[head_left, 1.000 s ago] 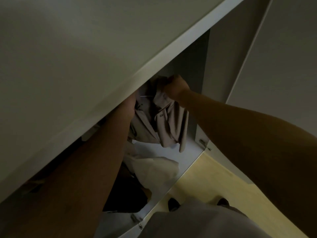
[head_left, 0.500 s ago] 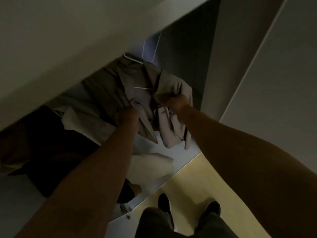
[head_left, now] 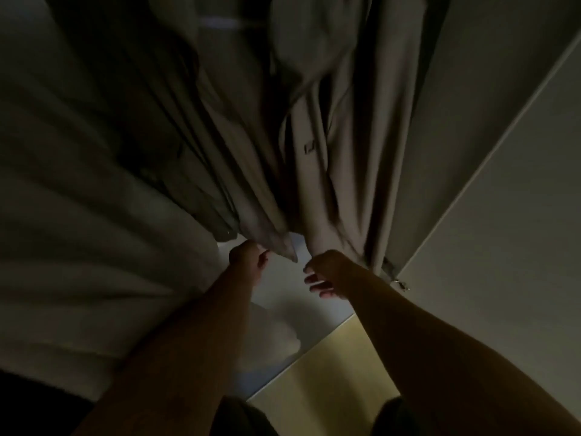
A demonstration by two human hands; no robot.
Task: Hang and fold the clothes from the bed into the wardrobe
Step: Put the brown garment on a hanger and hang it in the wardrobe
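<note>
A beige trench coat (head_left: 317, 146) hangs inside the dark wardrobe, its panels dropping toward me. My left hand (head_left: 248, 259) pinches the lower hem of the coat's left front panel. My right hand (head_left: 327, 272) sits just under the hem of the right panel, its back touching the cloth, fingers loosely spread and holding nothing. A pale hanger bar (head_left: 220, 23) shows blurred at the top.
A pale garment (head_left: 94, 247) with broad folds hangs to the left of the coat. On the white wardrobe floor (head_left: 283, 278) lies a pale bundle (head_left: 276, 335). The open wardrobe door (head_left: 503, 215) with a hinge (head_left: 399, 281) stands right. Yellow wood floor (head_left: 330, 372) lies below.
Both hands slid down from the coat's collar and chest to its lower hem. My right hand let go of the bunched cloth. The coat now hangs straight, and the view moved inside the wardrobe.
</note>
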